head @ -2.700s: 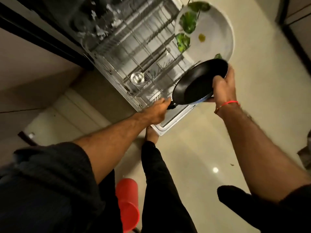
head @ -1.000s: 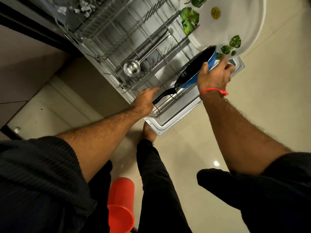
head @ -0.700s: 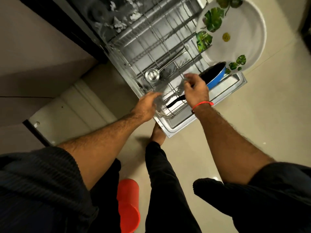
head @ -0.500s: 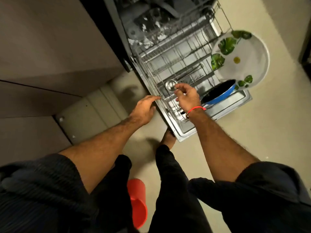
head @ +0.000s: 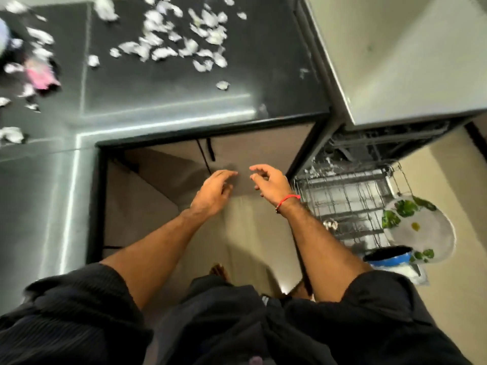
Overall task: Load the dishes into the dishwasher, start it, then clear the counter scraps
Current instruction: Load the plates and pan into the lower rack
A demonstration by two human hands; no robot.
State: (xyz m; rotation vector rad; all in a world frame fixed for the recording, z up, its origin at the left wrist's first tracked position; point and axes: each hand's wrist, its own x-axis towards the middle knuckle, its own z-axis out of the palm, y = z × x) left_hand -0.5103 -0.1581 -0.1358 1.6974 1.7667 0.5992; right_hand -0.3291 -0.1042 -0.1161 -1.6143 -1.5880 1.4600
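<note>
Now both empty: left hand [head: 210, 196] loosely spread, right hand [head: 271, 185] half-curled. Could trip over the pulled-out dishwasher rack [head: 347, 201] while reaching for paper scraps [head: 184, 46] along the tabletop's [head: 171, 101] far edge.

Below the dark counter's front edge I see the brown cabinet front [head: 263, 159], with a thin black strap [head: 210, 150] hanging down its upper part. Under that cabinet the beige floor [head: 448, 299] spreads out to the right. Far left of the cabinet, up on the worktop, sits a blurred pink thing [head: 42, 76] I can't identify.
</note>
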